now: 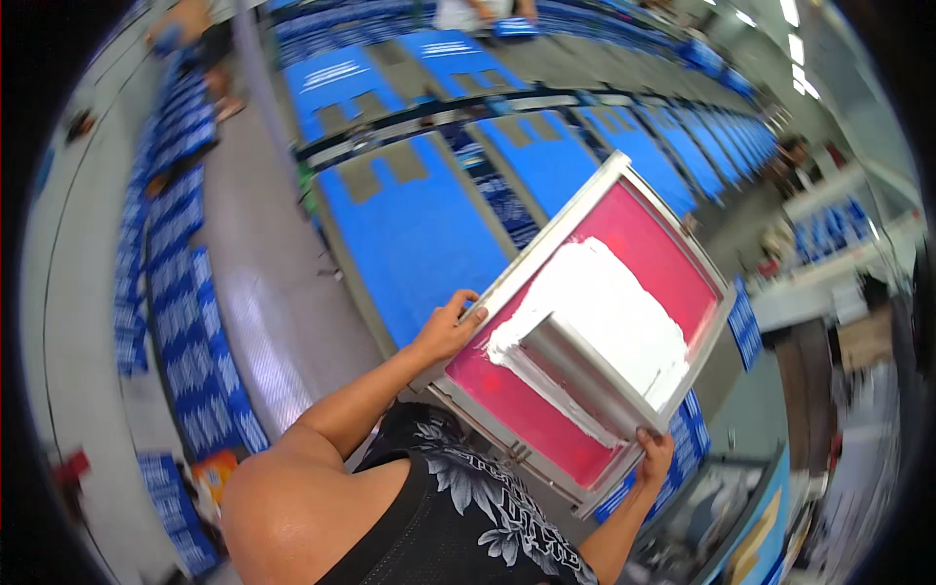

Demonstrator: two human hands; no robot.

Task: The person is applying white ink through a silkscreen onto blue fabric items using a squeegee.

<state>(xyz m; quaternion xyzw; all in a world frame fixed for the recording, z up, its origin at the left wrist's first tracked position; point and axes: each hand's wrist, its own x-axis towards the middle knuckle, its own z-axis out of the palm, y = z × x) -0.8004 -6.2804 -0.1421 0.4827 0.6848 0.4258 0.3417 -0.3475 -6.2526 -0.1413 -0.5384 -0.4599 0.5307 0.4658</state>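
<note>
I hold a screen printing frame (554, 232) tilted in front of my body, one hand on each side of it. Its mesh is pink (673, 234), and a broad patch of white ink (624, 302) covers the middle. Across the ink lies a metal squeegee (585, 378), its lower edge smeared white. My left hand (450, 327) is closed round the frame's left rail, thumb on top. On the opposite rail, close to the squeegee's lower end, my right hand (655, 456) grips with its thumb up; part of its fingers is hidden under the frame.
Blue fabric pieces (400, 244) lie on a long row of print tables running off to the right. Printed blue pieces (190, 331) hang or lie along the left aisle (263, 292). Another person (478, 14) works across the tables. A cluttered cart (717, 507) stands at lower right.
</note>
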